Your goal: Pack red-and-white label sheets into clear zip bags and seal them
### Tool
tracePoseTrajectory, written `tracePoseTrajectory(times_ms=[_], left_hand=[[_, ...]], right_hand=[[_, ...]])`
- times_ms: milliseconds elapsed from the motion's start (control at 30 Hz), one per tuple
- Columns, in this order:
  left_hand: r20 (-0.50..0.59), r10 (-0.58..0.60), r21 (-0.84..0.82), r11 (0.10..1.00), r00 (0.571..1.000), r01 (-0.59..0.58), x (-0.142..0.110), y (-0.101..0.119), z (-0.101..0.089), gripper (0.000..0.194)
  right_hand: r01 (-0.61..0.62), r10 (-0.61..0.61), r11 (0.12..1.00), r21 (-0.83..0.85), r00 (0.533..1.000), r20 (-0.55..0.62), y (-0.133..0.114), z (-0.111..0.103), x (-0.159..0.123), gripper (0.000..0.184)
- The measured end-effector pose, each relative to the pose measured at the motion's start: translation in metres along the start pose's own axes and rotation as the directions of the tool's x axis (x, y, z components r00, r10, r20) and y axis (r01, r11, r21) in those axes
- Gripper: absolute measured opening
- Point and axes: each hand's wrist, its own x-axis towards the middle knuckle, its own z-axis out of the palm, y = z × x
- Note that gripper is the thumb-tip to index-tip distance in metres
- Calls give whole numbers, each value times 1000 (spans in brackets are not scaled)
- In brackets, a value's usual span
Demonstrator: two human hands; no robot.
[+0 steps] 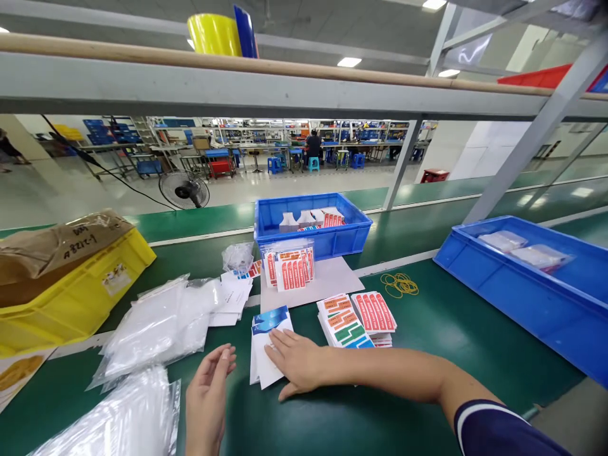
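My right hand (299, 361) lies flat, fingers spread, on a small stack of white and blue booklets (267, 354). To the left of that stack, my left hand (209, 389) is raised with loosely curved fingers, and nothing shows in it. Just right of the booklets are a pile of multicoloured sticker sheets (344, 322) and a pile of red sticker sheets (373, 312). Clear plastic bags (152, 323) lie left of my hands, with more bags (118, 418) nearer to me. White leaflets (232, 301) sit beside the farther bags.
A blue bin (313, 237) with cards stands behind a cardboard sheet (327, 284) bearing bagged red sheets (292, 269). Yellow rubber bands (399, 285) lie to the right. Another blue bin (513, 272) stands far right, a yellow bin (85, 297) left. A shelf beam (285, 88) crosses overhead.
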Motion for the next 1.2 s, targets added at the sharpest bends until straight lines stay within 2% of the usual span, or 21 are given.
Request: tracePoseTrajectory(times_ms=[67,100,167,200,233,300,400,467,500,567,633,667,700,767,833,933,967,1033,1100,1133,1200], left_hand=[[8,-30,-46,998,1000,31,1,-1,0,48],[29,-58,-41,997,998,59,1,0,1,48],[108,-157,-10,987,982,159,-2,4,4,49],[175,-221,-18,974,960,227,-5,7,7,48],[242,-283,-58,951,928,305,-8,10,10,47],[371,-404,-188,849,836,494,-14,13,18,46],[473,-527,-298,658,706,691,-23,12,31,51],[480,-553,-302,624,681,720,-25,8,37,58],[465,-553,-314,627,691,713,-26,7,39,60],[418,-577,-326,626,702,709,-25,4,40,64],[375,-594,-335,628,711,702,-26,2,40,68],[371,-591,-342,631,717,697,-27,2,41,69],[381,-576,-354,632,723,690,-29,3,42,68],[444,-539,-386,606,716,696,-35,4,47,65],[532,-522,-394,544,666,741,-43,5,55,63],[647,-511,-356,455,566,816,-57,4,67,62],[673,-498,-343,444,547,828,-60,3,70,62],[697,-484,-333,435,529,837,-65,0,74,62],[676,-500,-348,431,541,833,-66,-1,73,62],[653,-526,-359,418,544,835,-65,-1,72,63],[598,-588,-383,388,545,838,-63,3,69,64]], right_hand=[[-4,0,999,-49,998,-64,-13,9,-8,52],[-10,3,998,-59,993,-115,-16,10,-12,43],[-50,38,998,-48,974,-226,-18,3,-17,39],[-80,68,996,-32,958,-279,-20,-3,-19,40],[-101,90,995,-15,942,-325,-23,-11,-22,41],[-68,67,998,9,927,-370,-34,-27,-29,44],[61,-48,998,31,944,-326,-50,-50,-49,59],[66,-50,997,49,960,-277,-50,-61,-72,70],[38,-22,998,58,968,-248,-46,-64,-87,75],[-77,85,995,56,981,-176,-31,-63,-119,91],[-232,232,973,11,968,-96,-14,-54,-152,107],[-298,296,954,-18,953,-70,-6,-47,-166,106],[-346,343,937,-43,937,-59,0,-40,-179,95],[-387,382,920,-65,921,-81,8,-27,-194,63],[-409,395,911,-49,902,-173,5,-21,-194,49],[-445,425,895,32,830,-360,-15,-27,-174,49],[-422,412,904,62,827,-383,-24,-32,-165,49],[-308,332,943,122,878,-344,-40,-43,-149,54],[-193,236,965,177,934,-267,-45,-53,-140,69],[-170,215,967,192,944,-249,-42,-56,-140,75],[-210,250,962,176,936,-249,-25,-58,-148,80]])
